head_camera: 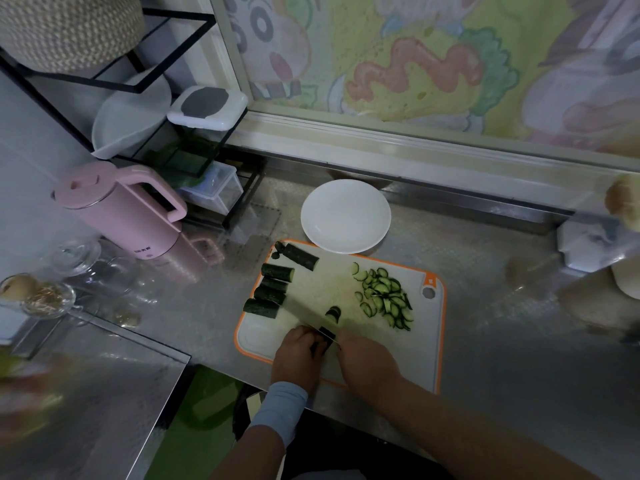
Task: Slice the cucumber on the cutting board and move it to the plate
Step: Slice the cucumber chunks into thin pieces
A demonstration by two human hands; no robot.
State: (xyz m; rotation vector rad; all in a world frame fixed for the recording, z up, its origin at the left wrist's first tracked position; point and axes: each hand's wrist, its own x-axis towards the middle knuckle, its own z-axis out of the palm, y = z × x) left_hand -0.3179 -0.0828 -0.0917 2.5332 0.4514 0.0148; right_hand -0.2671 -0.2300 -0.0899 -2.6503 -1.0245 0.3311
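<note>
Left hand (298, 353) has its fingers curled, pinning a short dark green cucumber chunk (327, 334). Right hand (367, 358) is fisted round a thin grey knife (311, 320), handle hidden, blade blurry against the chunk. Just past the fingertips sit a few slices (334, 313). The sliced pile (384, 299) is further right and the uncut chunks (273, 289) off left, all on the orange-rimmed white cutting board (415, 341). Round white plate (346, 216) is beyond, at the board's far edge.

One short line of small dark characters stands low on the side of the pink plastic electric kettle (128, 220), just above its base. It is too small and blurred to read. The white cutting board with an orange rim (441, 341) bears a tiny pale mark on its orange corner tab, also illegible. No other text can be read.
</note>
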